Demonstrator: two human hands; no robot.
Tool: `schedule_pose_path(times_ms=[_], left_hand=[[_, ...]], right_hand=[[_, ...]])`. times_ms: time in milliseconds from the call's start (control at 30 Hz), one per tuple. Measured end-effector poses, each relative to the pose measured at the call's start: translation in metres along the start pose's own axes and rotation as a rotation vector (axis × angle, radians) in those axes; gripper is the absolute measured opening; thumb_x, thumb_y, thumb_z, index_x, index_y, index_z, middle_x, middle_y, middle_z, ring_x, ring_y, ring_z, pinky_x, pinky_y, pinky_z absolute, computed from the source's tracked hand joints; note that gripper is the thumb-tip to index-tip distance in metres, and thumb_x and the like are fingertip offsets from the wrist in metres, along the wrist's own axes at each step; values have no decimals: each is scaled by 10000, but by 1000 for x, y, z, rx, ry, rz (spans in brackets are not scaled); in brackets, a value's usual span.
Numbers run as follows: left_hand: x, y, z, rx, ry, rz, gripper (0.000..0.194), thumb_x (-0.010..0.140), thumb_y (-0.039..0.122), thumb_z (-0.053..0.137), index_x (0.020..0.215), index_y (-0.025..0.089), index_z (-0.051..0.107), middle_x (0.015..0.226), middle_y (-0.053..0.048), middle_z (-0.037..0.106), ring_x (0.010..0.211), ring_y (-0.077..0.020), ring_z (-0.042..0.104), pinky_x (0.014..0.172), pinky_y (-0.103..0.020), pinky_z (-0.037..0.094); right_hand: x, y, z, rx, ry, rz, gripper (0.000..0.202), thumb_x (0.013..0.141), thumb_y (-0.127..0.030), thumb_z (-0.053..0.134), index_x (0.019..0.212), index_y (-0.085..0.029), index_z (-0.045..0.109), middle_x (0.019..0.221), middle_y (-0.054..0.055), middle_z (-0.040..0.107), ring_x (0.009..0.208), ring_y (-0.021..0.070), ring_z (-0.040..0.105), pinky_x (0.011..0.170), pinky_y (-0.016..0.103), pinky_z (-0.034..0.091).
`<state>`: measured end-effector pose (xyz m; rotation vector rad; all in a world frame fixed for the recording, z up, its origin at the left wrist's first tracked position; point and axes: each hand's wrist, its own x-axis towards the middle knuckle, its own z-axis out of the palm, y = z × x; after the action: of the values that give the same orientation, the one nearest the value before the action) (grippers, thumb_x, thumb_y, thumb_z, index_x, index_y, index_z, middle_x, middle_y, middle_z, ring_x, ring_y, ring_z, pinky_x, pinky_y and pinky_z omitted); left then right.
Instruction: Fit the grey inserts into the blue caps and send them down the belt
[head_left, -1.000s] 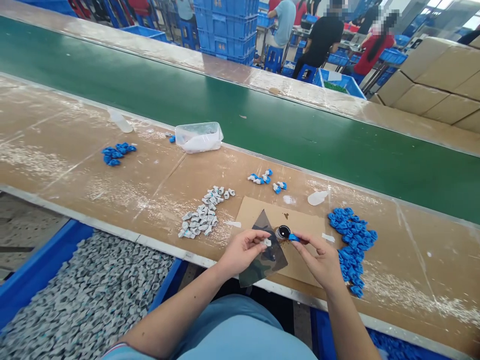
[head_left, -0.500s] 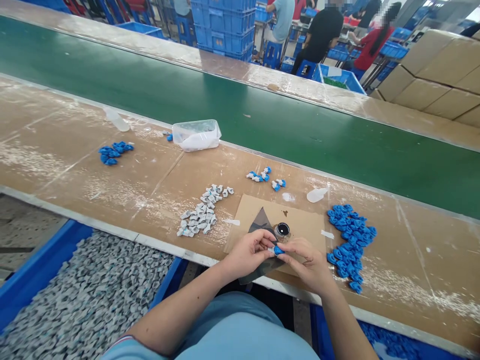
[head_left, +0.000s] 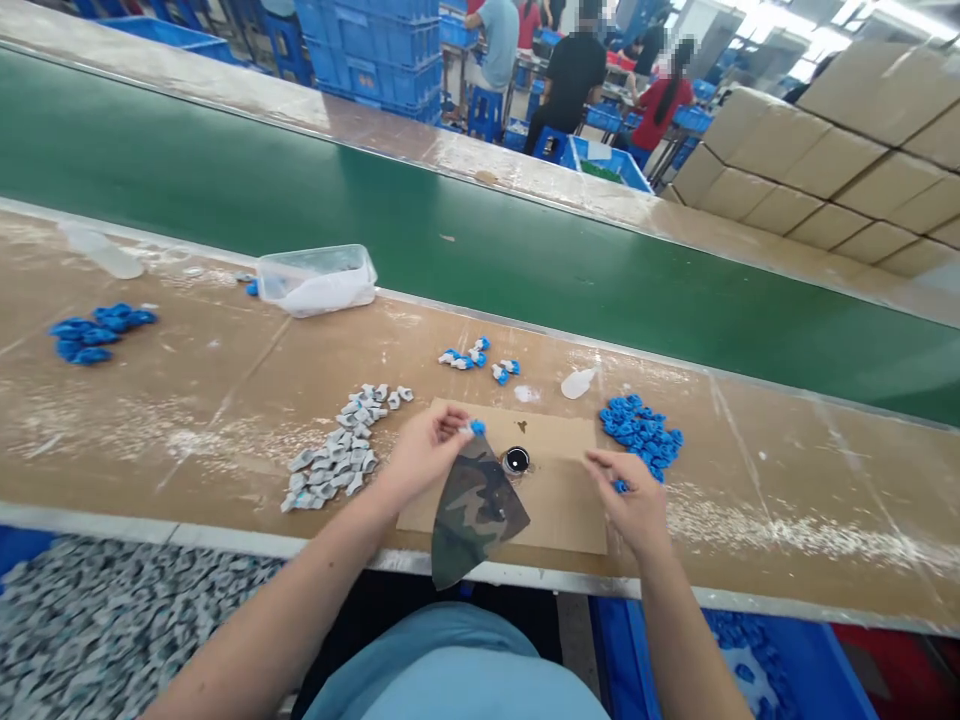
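My left hand (head_left: 433,445) pinches a small blue-and-grey plastic piece (head_left: 477,427) between thumb and fingers, over the left part of a cardboard sheet (head_left: 562,520). Just below it lies a pointed camouflage cloth (head_left: 480,510), its lower end over the table edge; whether the hand touches it I cannot tell. A small round pot of black liquid (head_left: 516,460) stands right of the cloth. My right hand (head_left: 630,495) is at the sheet's right edge, beside a pile of blue pieces (head_left: 641,430), fingers apart; one blue bit shows by its fingers. Grey pieces (head_left: 337,445) lie left of my left hand.
Behind the sheet are joined blue-and-grey pieces (head_left: 480,358) and a small white bottle (head_left: 577,383). Further left stand a clear plastic tub (head_left: 319,285) and more blue pieces (head_left: 97,335). A green conveyor belt (head_left: 510,240) runs behind. Bins of parts sit below the table edge.
My hands were together on the blue-and-grey piece; now they are apart. The left has moved away from me with the piece, the right toward the blue pile. The view has turned right.
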<state>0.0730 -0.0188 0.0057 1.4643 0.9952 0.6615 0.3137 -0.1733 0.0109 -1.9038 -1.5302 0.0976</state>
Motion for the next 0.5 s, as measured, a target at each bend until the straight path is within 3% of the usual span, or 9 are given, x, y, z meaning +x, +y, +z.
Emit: schedule_pose_path(times_ms=[100, 233, 333, 500], left_hand=[[44, 4, -20, 239, 159, 17, 179, 662, 225, 643, 827, 183, 590, 774, -22, 666, 757, -180, 644, 762, -331, 527], [79, 6, -29, 361, 232, -26, 203, 666, 145, 589, 867, 170, 596, 826, -43, 698, 782, -187, 663, 805, -338, 527], [76, 4, -34, 393, 255, 29, 277, 675, 122, 564, 944, 168, 608, 971, -72, 708, 815, -184, 665, 817, -332, 526], [38, -2, -67, 559, 352, 61, 232, 714, 162, 569, 936, 177, 634, 952, -60, 702, 764, -172, 642, 773, -326, 520]], right_hand=[[6, 39, -17, -387, 154, 97, 276, 850, -397, 516, 843, -226, 731, 795, 83, 735, 735, 239, 633, 705, 392, 480], [11, 68, -20, -701, 134, 124, 249, 807, -373, 527, 814, -215, 721, 713, 98, 717, 634, 239, 577, 599, 363, 409], [13, 75, -17, -734, 92, 102, 211, 787, -353, 532, 779, -232, 704, 660, 84, 699, 593, 227, 551, 553, 333, 353], [15, 78, -18, -645, 26, 44, 130, 686, -344, 578, 675, -253, 669, 560, 67, 631, 531, 224, 519, 520, 326, 295]])
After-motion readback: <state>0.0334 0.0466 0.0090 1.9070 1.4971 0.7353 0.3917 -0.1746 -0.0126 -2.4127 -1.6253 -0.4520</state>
